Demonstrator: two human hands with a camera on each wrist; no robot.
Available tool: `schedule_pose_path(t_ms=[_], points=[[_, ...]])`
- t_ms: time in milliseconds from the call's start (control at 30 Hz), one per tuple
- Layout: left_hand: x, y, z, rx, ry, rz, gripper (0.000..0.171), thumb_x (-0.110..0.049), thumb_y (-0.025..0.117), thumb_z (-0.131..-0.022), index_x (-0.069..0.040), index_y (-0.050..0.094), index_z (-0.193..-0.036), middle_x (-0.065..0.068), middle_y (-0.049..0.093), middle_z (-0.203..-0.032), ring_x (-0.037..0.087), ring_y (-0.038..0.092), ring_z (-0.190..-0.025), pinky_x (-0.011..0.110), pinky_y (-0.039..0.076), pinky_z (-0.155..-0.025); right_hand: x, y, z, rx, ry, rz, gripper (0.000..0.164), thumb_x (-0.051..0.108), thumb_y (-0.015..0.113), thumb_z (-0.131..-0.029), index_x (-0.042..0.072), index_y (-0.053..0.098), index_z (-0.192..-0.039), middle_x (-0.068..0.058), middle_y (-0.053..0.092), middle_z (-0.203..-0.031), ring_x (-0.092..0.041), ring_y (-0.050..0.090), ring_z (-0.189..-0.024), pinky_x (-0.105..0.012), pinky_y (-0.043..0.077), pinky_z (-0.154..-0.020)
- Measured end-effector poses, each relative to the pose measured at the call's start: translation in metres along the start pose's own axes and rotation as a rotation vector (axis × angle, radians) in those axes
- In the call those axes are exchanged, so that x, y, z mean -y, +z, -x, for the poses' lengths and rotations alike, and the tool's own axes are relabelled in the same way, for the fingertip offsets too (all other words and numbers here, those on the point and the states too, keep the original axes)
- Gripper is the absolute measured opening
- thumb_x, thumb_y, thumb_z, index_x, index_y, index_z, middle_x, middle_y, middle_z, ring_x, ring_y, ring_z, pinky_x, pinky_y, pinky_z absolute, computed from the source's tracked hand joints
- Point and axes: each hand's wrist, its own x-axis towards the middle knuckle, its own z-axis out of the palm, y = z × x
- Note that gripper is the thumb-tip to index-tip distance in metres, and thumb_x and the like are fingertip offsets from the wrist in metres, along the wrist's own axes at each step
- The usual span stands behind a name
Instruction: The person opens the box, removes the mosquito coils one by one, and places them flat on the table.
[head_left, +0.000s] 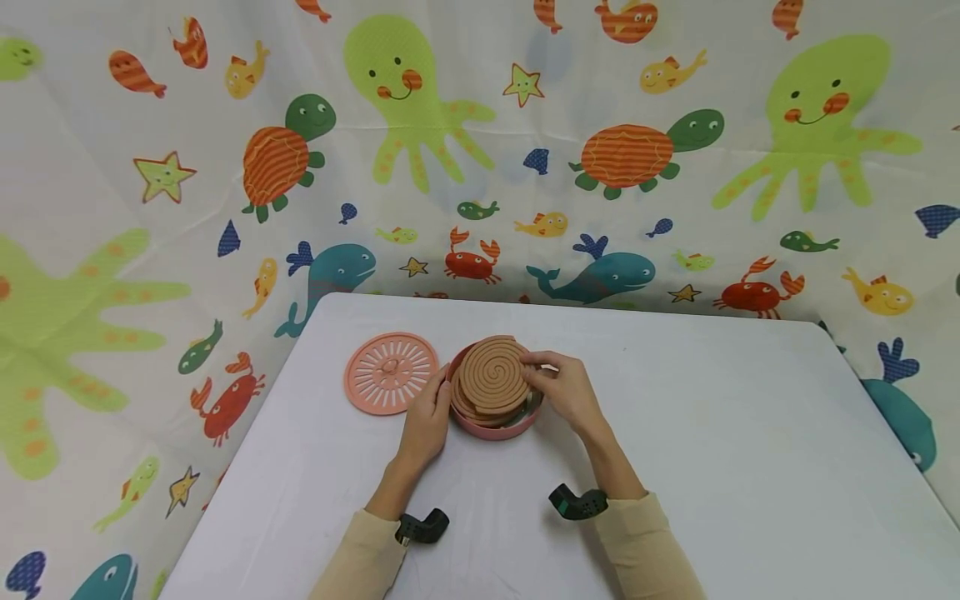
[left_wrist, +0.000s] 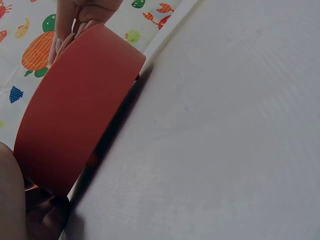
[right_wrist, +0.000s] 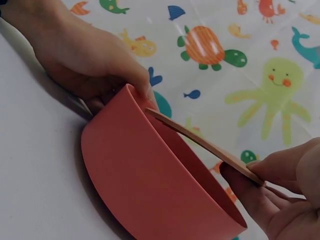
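Observation:
A round pink mosquito coil holder stands on the table with several brown mosquito coils in it. My left hand grips its left side, the thumb over the rim in the right wrist view. Between the thumb and fingers of my right hand is the right edge of the top mosquito coil. That coil slants across the mouth of the holder, its far edge near the rim by my left thumb. Below it, the other coils are partly hidden.
A pink slotted lid lies flat on the white table, left of the holder and close to my left hand. Behind the table hangs a cloth printed with sea animals.

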Motion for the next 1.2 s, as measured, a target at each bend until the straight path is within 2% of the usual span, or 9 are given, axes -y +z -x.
schedule_pose_path(t_ms=[233, 600, 1000, 1200], points=[[0.000, -0.002, -0.004, 0.005, 0.012, 0.003, 0.044, -0.023, 0.040, -0.108, -0.001, 0.051, -0.145, 0.015, 0.056, -0.146, 0.029, 0.050, -0.139, 0.049, 0.041, -0.115, 0.003, -0.003, -0.003, -0.014, 0.004, -0.009, 0.027, 0.011, 0.067, -0.096, 0.007, 0.071, -0.122, -0.014, 0.067, -0.127, -0.022, 0.069, -0.110, -0.033, 0.060, -0.090], [0.004, -0.004, -0.009, -0.003, 0.045, 0.007, 0.041, -0.021, 0.041, -0.108, -0.002, 0.054, -0.143, 0.017, 0.058, -0.143, 0.029, 0.053, -0.137, 0.049, 0.043, -0.114, 0.003, -0.010, -0.009, -0.052, 0.005, -0.042, 0.027, 0.012, 0.067, -0.096, 0.006, 0.071, -0.122, -0.015, 0.069, -0.125, -0.020, 0.071, -0.100, -0.024, 0.059, -0.083], [0.006, -0.006, -0.017, 0.016, 0.036, 0.011, 0.042, -0.022, 0.041, -0.108, -0.003, 0.053, -0.144, 0.017, 0.057, -0.145, 0.028, 0.051, -0.138, 0.048, 0.042, -0.114, 0.005, -0.019, -0.015, -0.095, 0.027, -0.078, 0.030, 0.016, 0.067, -0.096, 0.003, 0.070, -0.123, -0.019, 0.069, -0.123, -0.022, 0.074, -0.098, -0.030, 0.060, -0.088], [0.004, -0.007, -0.017, 0.020, 0.039, 0.016, 0.042, -0.021, 0.041, -0.108, -0.002, 0.052, -0.144, 0.017, 0.057, -0.144, 0.029, 0.052, -0.138, 0.050, 0.042, -0.114, 0.005, -0.025, -0.016, -0.133, 0.035, -0.090, 0.031, 0.016, 0.067, -0.097, 0.001, 0.068, -0.125, -0.022, 0.071, -0.120, -0.016, 0.074, -0.090, -0.025, 0.060, -0.084]])
